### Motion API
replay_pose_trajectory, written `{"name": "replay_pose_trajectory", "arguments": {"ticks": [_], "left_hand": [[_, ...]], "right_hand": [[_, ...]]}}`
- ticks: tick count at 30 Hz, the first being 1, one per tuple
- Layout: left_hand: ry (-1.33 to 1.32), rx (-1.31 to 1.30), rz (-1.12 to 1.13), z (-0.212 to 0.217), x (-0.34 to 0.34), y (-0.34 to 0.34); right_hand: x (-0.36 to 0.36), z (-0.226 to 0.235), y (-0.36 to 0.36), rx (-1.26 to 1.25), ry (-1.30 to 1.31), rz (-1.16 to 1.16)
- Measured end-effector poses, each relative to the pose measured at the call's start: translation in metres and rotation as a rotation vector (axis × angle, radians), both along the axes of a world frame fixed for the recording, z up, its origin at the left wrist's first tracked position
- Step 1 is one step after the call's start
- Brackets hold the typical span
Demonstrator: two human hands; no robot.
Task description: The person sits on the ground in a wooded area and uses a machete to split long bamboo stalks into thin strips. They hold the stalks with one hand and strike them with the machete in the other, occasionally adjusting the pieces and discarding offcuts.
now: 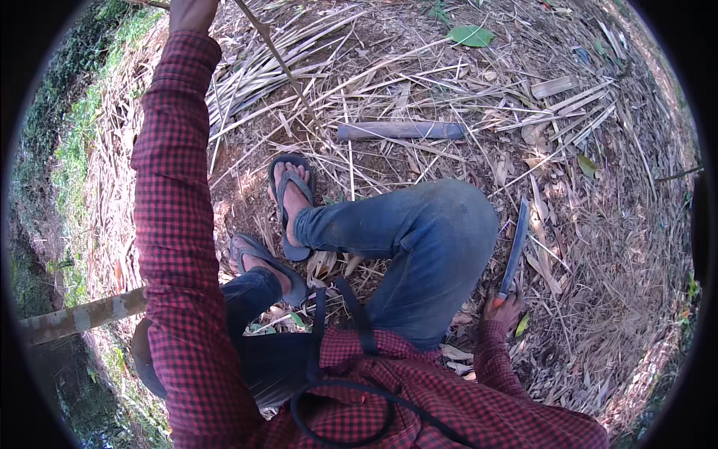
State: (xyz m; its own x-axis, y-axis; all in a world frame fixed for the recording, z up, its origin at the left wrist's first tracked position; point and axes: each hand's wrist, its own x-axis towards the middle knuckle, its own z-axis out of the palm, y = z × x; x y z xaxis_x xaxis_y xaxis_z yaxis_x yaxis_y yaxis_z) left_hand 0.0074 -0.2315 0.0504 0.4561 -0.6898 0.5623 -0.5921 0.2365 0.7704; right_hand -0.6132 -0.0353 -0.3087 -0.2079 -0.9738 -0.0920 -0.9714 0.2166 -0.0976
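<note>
I sit or crouch on dry ground in a red checked shirt and blue jeans. My right hand (pixel 504 308) grips the handle of a long machete (pixel 515 250), whose blade points up and away beside my right knee. My left arm reaches far upward; my left hand (pixel 191 12) is at the top edge, cut off by the frame, close to a thin bare stem (pixel 278 57) that slants down to the ground. Whether the hand holds the stem is hidden. My feet (pixel 290 196) wear dark sandals.
Dry leaves and split cane strips cover the ground. A short cut length of grey stalk (pixel 400 131) lies beyond my feet. A pale pole (pixel 82 315) runs in at the lower left. Green growth (pixel 71 150) lines a bank on the left.
</note>
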Motion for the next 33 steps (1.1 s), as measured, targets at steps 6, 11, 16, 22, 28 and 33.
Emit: {"name": "replay_pose_trajectory", "arguments": {"ticks": [6,11,16,22,28,33], "left_hand": [[0.406,-0.311,-0.312,-0.017,0.004,-0.014],[0.561,-0.368,-0.037,-0.021,-0.035,-0.022],[0.487,-0.300,0.187,-0.016,-0.056,-0.020],[0.415,-0.220,0.206,-0.014,-0.083,-0.051],[0.336,-0.104,0.340,-0.018,-0.073,-0.041],[0.406,-0.149,0.359,-0.021,-0.039,-0.051]], "right_hand": [[0.019,0.010,-0.002,0.033,0.023,0.002],[0.020,0.014,-0.008,0.092,0.014,0.003],[0.022,0.014,-0.011,0.126,-0.032,-0.025],[0.014,0.011,-0.001,0.108,-0.069,-0.055],[0.013,0.017,-0.020,0.155,-0.058,0.002],[0.014,0.019,-0.019,0.171,-0.064,-0.031]]}}
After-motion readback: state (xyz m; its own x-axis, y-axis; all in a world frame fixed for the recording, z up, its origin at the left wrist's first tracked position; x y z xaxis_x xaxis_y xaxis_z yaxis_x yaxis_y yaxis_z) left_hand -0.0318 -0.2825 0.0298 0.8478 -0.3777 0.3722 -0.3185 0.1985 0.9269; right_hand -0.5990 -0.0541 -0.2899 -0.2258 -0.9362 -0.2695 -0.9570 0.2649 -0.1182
